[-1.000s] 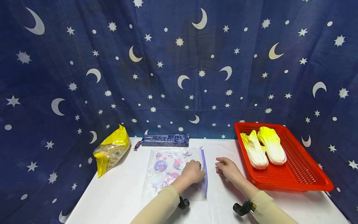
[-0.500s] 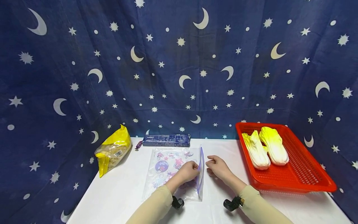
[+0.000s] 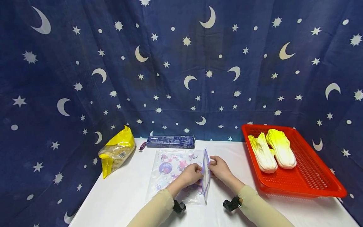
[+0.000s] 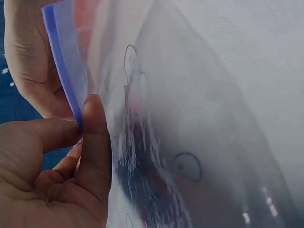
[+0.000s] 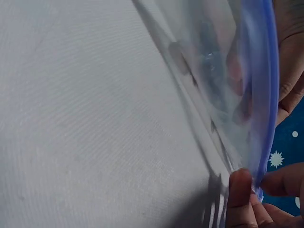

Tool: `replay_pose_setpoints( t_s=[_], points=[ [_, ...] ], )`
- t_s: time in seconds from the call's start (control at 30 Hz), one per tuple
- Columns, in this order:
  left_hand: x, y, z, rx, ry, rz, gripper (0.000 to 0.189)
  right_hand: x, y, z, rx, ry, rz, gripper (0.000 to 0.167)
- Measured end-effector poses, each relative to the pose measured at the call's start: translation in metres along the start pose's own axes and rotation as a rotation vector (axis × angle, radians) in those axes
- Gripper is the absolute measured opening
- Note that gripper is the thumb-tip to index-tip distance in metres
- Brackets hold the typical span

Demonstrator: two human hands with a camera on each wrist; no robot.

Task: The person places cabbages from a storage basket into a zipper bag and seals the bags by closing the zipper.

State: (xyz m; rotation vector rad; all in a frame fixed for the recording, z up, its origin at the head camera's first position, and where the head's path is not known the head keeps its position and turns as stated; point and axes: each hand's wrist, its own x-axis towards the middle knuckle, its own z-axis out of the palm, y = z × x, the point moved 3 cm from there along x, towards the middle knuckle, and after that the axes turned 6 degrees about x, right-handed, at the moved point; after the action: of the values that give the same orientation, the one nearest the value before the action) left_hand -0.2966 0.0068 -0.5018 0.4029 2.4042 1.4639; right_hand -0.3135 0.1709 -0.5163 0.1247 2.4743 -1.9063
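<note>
A clear zip bag (image 3: 160,181) printed with pink and purple cartoon figures lies on the white table, its mouth facing right. Its purple zip edge (image 3: 205,157) is raised, with a gap between the two sides. My left hand (image 3: 191,174) pinches the near-left side of that edge between thumb and finger; in the left wrist view the fingertips (image 4: 95,111) press on the plastic. On the other side, my right hand (image 3: 222,170) pinches the opposite lip, and the right wrist view has its fingertips (image 5: 240,185) on the purple strip. Nothing is visible inside the bag.
At right stands a red basket (image 3: 317,189) with two Chinese cabbages (image 3: 263,154). A yellow bag of dry food (image 3: 117,151) leans at the left. A dark blue box (image 3: 170,142) and a small purple wrapped candy (image 3: 142,146) lie at the back, before a starry curtain (image 3: 170,63).
My right hand has moved left to the bag's edge and taken hold of it. My left hand has lifted the purple edge, and the bag's mouth has spread apart.
</note>
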Motion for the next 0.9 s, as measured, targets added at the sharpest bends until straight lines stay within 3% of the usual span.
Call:
replay_pose_setpoints(
  t_s=[0.2, 0.3, 0.4, 0.6, 0.8, 0.9],
  points=[
    [0.000, -0.001, -0.004, 0.070, 0.006, 0.038, 0.066, 0.000, 0.001, -0.003, -0.036, 0.021, -0.016, 0.059],
    [-0.001, 0.000, -0.007, 0.147, 0.001, 0.071, 0.075, -0.001, 0.000, -0.004, -0.058, 0.029, -0.032, 0.053],
    [-0.002, 0.001, -0.009, 0.218, 0.000, 0.080, 0.071, -0.002, -0.001, -0.005, -0.082, 0.032, -0.057, 0.047],
    [-0.002, 0.002, -0.012, 0.261, -0.015, 0.054, 0.058, -0.004, -0.003, -0.004, -0.166, 0.050, -0.102, 0.048],
    [-0.002, 0.006, -0.016, 0.406, 0.047, 0.148, 0.054, -0.008, -0.005, -0.004, -0.134, 0.048, -0.100, 0.045],
    [-0.003, 0.007, -0.017, 0.423, 0.049, 0.167, 0.059, -0.008, -0.004, -0.003, -0.088, 0.044, -0.097, 0.048]
  ],
)
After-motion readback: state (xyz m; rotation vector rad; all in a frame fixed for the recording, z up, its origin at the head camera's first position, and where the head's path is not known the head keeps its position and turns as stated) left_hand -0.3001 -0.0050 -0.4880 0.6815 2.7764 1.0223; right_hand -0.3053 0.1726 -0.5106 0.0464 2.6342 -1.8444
